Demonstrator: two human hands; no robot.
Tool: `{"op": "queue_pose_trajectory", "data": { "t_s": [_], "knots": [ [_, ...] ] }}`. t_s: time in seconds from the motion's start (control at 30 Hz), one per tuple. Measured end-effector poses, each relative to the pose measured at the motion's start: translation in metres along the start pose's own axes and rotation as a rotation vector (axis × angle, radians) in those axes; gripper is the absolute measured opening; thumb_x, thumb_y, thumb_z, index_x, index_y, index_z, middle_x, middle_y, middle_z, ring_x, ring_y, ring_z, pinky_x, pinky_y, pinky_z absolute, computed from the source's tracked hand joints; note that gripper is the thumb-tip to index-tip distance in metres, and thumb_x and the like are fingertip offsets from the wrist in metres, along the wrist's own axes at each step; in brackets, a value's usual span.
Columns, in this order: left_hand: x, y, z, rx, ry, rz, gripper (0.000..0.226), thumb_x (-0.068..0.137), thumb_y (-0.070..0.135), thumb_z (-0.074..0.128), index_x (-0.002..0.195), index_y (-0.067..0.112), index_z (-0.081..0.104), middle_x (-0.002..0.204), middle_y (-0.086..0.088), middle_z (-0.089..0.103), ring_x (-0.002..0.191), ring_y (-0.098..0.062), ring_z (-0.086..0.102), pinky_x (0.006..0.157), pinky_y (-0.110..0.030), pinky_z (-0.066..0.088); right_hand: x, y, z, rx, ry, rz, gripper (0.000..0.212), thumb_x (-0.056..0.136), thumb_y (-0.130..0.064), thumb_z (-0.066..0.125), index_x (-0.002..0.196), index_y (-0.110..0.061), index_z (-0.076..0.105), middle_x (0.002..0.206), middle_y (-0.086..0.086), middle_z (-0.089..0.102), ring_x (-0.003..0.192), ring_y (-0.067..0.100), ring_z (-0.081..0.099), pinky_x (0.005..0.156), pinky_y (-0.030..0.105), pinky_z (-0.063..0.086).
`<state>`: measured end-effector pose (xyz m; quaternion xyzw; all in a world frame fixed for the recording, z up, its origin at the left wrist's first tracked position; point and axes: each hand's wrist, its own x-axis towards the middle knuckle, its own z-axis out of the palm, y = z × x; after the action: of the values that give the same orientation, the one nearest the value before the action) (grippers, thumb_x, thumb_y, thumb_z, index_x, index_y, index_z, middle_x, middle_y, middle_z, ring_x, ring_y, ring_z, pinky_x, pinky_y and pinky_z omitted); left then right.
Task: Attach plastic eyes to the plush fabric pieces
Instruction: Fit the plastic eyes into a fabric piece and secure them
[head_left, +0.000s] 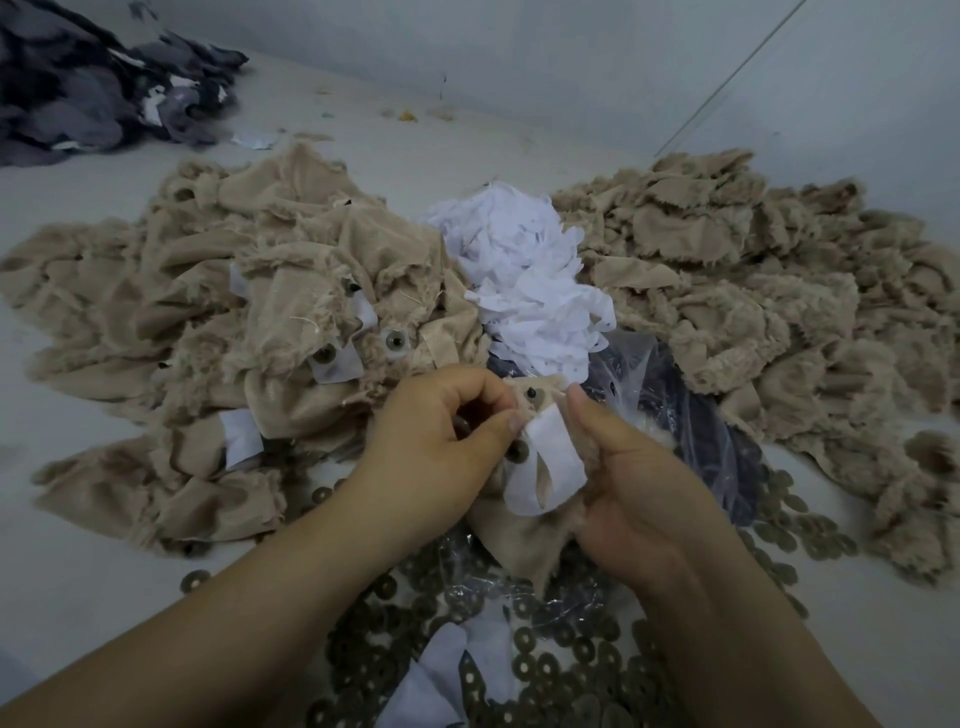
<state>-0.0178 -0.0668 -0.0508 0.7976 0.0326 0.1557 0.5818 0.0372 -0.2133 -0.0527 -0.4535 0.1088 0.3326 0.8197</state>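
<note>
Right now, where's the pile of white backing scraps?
In the head view, the white scrap pile sits centre, between the two tan plush heaps, just beyond the left hand and right hand.

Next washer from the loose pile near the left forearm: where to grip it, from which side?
Take the lone washer lying flat on the table, apart from the heap. Probably best from straight above, pinching across its outer rim: it is a thin ring with a centre hole, so there is little edge to catch from the side. The left hand is nearest, though it now holds the fabric piece.
</note>
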Motion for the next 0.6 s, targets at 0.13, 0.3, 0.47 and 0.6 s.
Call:
{"op": "queue_pose_trajectory", "data": {
  "t_s": [0.13,0.3,0.47,0.6],
  "knots": [
    [0.000,0.002,0.000,0.013,-0.052,0.060,0.015,0.090,0.003,0.063,0.087,0.018,0.065,0.076,0.005,0.065,0.060,-0.005,0.059,0.055,-0.020,0.049,-0.003,0.001,0.005,0.041,-0.032,0.048,0.050,0.080,-0.018,0.067,0.123,0.006,0.065,0.122,0.027,0.067,0.095,0.032,0.071,0.074,0.039,0.063],
    [0.004,0.008,-0.006,0.231,-0.179,0.199,0.031,0.082,0.023,0.069,0.111,0.032,0.064,0.103,0.013,0.055,0.092,0.004,0.054,0.079,-0.006,0.039,-0.004,-0.001,0.003,0.098,-0.088,0.071,0.036,0.100,-0.016,0.054,0.129,0.004,0.060,0.119,0.025,0.069,0.089,0.030,0.075,0.062,0.036,0.063],
    [0.006,0.013,-0.005,0.206,-0.133,0.185,0.013,0.078,0.016,0.080,0.078,0.026,0.071,0.091,0.004,0.056,0.085,-0.008,0.057,0.077,-0.015,0.044,-0.005,-0.002,0.004,0.104,-0.140,0.109,0.039,0.082,-0.011,0.059,0.115,0.007,0.067,0.101,0.024,0.073,0.081,0.030,0.075,0.067,0.038,0.064],
    [0.005,0.012,-0.006,0.155,-0.199,0.181,0.012,0.076,0.014,0.082,0.076,0.021,0.072,0.087,0.001,0.060,0.084,-0.014,0.059,0.078,-0.033,0.050,-0.009,-0.007,0.003,0.097,-0.160,0.249,0.045,0.086,-0.032,0.062,0.107,0.006,0.074,0.109,0.024,0.072,0.094,0.034,0.073,0.088,0.042,0.058]
  ]
}}
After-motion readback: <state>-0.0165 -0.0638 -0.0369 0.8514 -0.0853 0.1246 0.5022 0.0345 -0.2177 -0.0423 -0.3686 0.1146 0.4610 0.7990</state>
